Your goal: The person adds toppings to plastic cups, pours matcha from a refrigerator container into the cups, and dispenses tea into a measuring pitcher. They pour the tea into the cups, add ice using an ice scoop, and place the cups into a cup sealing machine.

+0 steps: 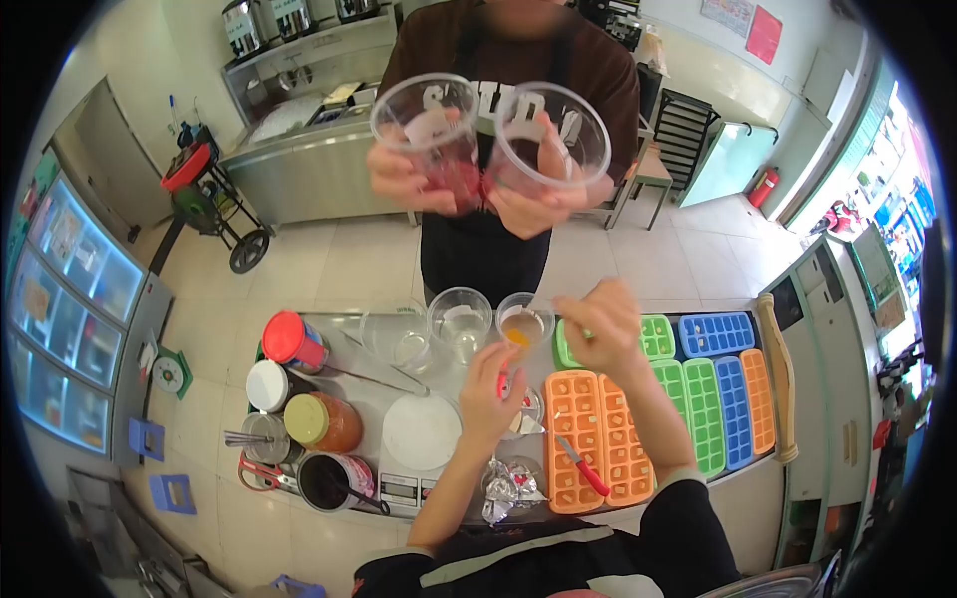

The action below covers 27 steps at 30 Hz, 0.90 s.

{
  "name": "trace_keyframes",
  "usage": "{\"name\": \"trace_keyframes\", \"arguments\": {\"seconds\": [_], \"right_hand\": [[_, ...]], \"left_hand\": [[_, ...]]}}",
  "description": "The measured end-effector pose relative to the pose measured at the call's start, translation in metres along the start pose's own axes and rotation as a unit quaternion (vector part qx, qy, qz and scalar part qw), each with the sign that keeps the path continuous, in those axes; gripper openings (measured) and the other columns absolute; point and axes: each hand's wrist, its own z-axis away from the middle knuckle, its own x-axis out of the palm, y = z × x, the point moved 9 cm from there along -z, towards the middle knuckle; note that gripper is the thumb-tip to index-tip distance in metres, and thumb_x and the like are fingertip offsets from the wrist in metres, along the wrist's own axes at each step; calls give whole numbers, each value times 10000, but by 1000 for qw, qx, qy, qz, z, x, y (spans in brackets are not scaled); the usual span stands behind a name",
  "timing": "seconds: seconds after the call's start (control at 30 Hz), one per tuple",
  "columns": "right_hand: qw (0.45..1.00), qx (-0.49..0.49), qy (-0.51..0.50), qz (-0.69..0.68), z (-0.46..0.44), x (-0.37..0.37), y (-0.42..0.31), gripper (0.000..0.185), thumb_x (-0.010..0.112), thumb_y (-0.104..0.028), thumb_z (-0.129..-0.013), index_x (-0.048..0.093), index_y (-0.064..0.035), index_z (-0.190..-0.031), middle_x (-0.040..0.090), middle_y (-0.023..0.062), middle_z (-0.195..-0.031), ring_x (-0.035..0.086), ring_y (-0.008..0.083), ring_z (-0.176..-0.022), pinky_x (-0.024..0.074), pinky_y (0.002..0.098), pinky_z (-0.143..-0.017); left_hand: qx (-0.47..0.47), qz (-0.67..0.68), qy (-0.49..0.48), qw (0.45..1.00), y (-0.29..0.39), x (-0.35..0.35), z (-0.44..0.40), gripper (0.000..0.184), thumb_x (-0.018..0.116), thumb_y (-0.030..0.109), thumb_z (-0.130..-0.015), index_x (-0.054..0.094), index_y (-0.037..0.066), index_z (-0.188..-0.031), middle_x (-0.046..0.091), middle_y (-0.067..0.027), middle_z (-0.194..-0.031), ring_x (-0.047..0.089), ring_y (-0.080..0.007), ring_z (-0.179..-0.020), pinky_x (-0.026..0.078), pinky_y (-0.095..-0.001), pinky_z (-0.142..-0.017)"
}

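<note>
A clear plastic cup [522, 344] with some orange stuff inside stands at the table's far edge. My left hand [490, 394] is at its near side, fingers curled round a small red object [503, 383] that is mostly hidden. To the cup's right, my right hand [604, 324] is closed above the green ice tray [656, 334]; whatever its fingers hold is hidden. Two more clear cups, one upright [461, 321] and one farther left [384, 334], stand beside the first. Crumpled foil [513, 488] lies below my left hand.
Across the table a person holds two clear cups [429, 130] with red contents. Orange trays [573, 439] with small cubes carry a red-handled knife [588, 472]. Blue trays [716, 335] sit at right. At left are a scale [401, 488], a white disc [421, 432] and several jars [324, 424].
</note>
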Motion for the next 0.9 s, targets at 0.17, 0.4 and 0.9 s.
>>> {"name": "trace_keyframes", "arguments": {"seconds": [0.17, 0.4, 0.9], "right_hand": [[897, 276, -343, -35, 118, 81, 46, 133, 557, -56, -697, 587, -90, -822, 526, 77, -626, 550, 230, -590, 440, 335, -532], [909, 334, -247, -27, 146, 74, 87, 93, 544, -91, -738, 580, -85, -824, 578, 91, -750, 556, 281, -664, 453, 352, -568], [576, 241, 2, -782, 38, 35, 3, 106, 517, -126, -823, 487, -32, -863, 557, 110, -784, 585, 306, -820, 474, 435, -744]], "left_hand": [[0, 83, 52, 995, -7, -46, 28, 199, 593, -20, -658, 560, 38, -846, 565, -88, -852, 505, -110, -568, 400, -207, -502], [-85, 153, 81, 981, -33, -63, 71, 157, 565, -39, -669, 557, 18, -815, 556, -73, -825, 466, -74, -554, 387, -189, -503], [-54, 396, -111, 910, 79, -38, 38, 823, 701, 142, -620, 213, -19, -1262, 411, -177, -1154, 509, -236, -940, 421, -304, -783]]}}
